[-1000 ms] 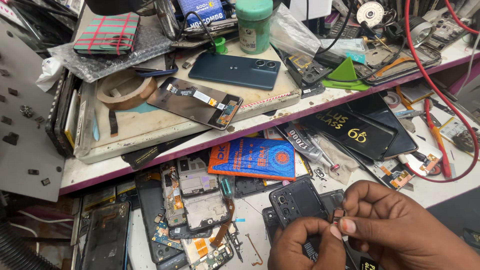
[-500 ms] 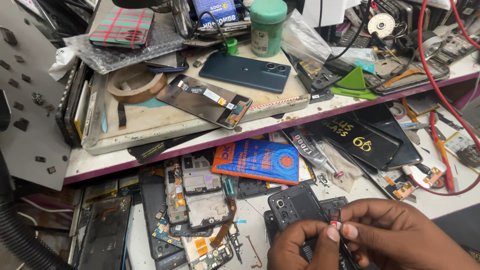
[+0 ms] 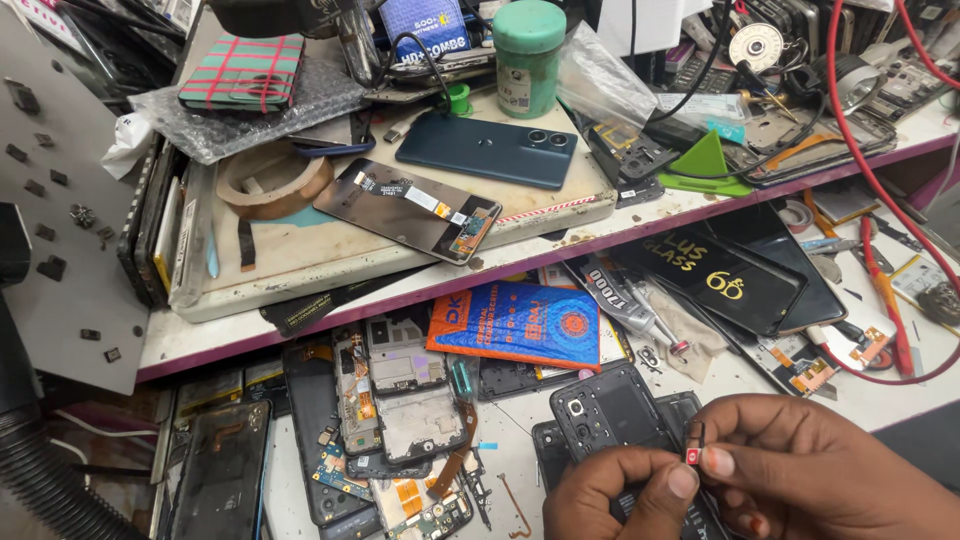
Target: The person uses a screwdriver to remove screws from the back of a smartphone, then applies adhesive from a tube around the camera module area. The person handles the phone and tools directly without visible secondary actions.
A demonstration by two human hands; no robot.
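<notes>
Cluttered bench [image 3: 700, 385] unchanged; both hands [image 3: 700, 480] still pinch small part [image 3: 694, 455].

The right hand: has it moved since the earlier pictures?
Cannot tell for sure. The camera shifted, but the right hand stays just right of the black phone back cover, pinching the small part.

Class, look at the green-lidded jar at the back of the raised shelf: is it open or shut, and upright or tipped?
Shut and upright. The green-lidded round jar has its lid seated squarely on top and stands on its base.
</notes>
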